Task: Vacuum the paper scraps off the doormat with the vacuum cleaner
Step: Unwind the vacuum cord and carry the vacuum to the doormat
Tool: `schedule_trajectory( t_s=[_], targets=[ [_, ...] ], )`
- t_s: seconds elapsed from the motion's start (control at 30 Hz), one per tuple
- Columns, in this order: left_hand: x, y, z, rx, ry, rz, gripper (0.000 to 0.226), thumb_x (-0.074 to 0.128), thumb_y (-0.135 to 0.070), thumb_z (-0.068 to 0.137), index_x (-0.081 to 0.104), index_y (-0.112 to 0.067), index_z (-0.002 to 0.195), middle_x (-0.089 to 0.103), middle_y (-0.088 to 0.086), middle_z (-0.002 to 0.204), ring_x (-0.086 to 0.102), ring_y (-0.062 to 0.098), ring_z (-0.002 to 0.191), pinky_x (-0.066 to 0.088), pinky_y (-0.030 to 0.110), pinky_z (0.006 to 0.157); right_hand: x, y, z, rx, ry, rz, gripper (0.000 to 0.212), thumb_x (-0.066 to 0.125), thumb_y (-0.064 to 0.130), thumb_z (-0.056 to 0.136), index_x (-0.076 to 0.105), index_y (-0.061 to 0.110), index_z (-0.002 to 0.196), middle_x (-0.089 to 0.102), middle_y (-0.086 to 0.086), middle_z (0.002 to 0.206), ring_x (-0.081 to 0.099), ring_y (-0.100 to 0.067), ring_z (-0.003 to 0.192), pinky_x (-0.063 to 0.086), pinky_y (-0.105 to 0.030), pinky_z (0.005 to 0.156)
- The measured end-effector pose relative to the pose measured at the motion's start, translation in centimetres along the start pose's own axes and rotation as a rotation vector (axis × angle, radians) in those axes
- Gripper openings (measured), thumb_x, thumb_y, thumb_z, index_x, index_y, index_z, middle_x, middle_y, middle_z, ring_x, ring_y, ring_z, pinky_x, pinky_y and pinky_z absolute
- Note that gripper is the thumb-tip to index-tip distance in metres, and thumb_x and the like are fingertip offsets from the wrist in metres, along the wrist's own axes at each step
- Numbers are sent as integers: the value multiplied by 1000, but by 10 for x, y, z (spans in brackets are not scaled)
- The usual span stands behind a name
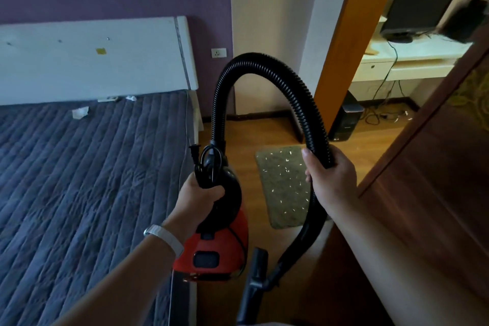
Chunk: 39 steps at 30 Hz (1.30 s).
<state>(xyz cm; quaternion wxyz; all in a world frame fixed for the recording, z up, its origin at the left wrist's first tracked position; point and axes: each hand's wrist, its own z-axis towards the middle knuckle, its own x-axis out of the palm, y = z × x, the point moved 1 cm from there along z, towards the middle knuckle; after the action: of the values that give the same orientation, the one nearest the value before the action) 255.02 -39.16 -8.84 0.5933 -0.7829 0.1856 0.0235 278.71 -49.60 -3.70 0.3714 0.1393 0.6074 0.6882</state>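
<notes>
Head view: left hand [201,193] curls round the vacuum cleaner [219,246], right hand [330,180] grips its hose [264,61], paper scraps [284,167] dot the doormat [280,193] at frame centre; probably best to lower the nozzle [254,272] flat.

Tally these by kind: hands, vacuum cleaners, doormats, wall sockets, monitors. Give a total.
2 hands: left hand, right hand
1 vacuum cleaner
1 doormat
1 wall socket
1 monitor
Total: 6
</notes>
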Motion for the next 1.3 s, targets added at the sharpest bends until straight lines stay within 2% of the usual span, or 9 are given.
schedule_trajectory(
  t_s=[0.23, 0.37, 0.5, 0.67, 0.77, 0.9, 1.03, 1.17, 1.3],
  targets=[
    [4, -10, 98, -60, -45, 18, 21, 70, -8, 74, 62, -9, 94, 69, 7, 77, 67, 21, 68, 55, 35, 60, 56, -28, 91, 23, 95, 67, 13, 68, 31, 91, 63, 20, 87, 64, -6, 67, 59, -15, 54, 49, -27, 48],
    [17, -15, 162, -121, -80, -11, 31, 73, -16, 69, 65, -15, 99, 74, 10, 88, 73, 28, 80, 61, 43, 72, 93, -58, 162, 41, 146, 83, 20, 67, 30, 92, 63, 13, 83, 63, -8, 64, 58, -14, 52, 46, -22, 45],
    [34, -38, 225, -160, -110, 10, 27, 73, -12, 74, 66, -14, 100, 74, 13, 92, 73, 29, 83, 60, 41, 69, 119, -77, 241, 99, 199, 150, 21, 68, 28, 92, 63, 10, 82, 61, -2, 60, 57, -12, 50, 44, -20, 44],
    [50, -82, 291, -122, -134, 37, 16, 70, -5, 80, 67, -10, 95, 74, 12, 88, 72, 27, 83, 60, 47, 78, 139, -85, 328, 92, 241, 140, 23, 67, 30, 92, 62, 10, 82, 60, 2, 59, 55, -7, 48, 42, -16, 44],
    [54, -101, 323, -100, -140, 13, 18, 70, -5, 79, 68, -10, 96, 74, 15, 92, 72, 30, 88, 61, 49, 80, 151, -84, 366, 85, 266, 114, 24, 66, 33, 92, 62, 11, 85, 60, 1, 62, 55, -6, 50, 42, -16, 45],
    [50, -116, 365, -118, -159, -64, 26, 72, -7, 78, 67, -12, 103, 75, 11, 94, 72, 28, 89, 60, 42, 76, 169, -83, 403, 23, 316, 60, 24, 68, 32, 90, 60, 10, 82, 62, -13, 67, 56, -17, 52, 42, -24, 45],
    [44, -121, 410, -136, -118, -96, 41, 72, -18, 65, 68, -7, 105, 75, 12, 92, 73, 28, 86, 57, 36, 69, 194, -84, 440, 26, 311, 54, 20, 66, 31, 92, 61, 14, 82, 62, -8, 65, 58, -15, 56, 44, -17, 47],
    [39, -121, 466, -154, -66, -94, 20, 72, -7, 75, 67, -8, 94, 72, 8, 81, 71, 25, 77, 54, 31, 62, 223, -86, 474, 22, 292, 8, 19, 66, 31, 92, 60, 17, 81, 61, -3, 63, 57, -10, 54, 44, -15, 47],
    [28, -123, 535, -166, 16, -80, 25, 73, -7, 77, 67, -10, 101, 74, 9, 85, 72, 23, 79, 55, 28, 60, 258, -90, 518, 45, 209, -57, 20, 65, 33, 92, 60, 19, 79, 64, -4, 65, 59, -8, 54, 45, -13, 48]
  ],
)
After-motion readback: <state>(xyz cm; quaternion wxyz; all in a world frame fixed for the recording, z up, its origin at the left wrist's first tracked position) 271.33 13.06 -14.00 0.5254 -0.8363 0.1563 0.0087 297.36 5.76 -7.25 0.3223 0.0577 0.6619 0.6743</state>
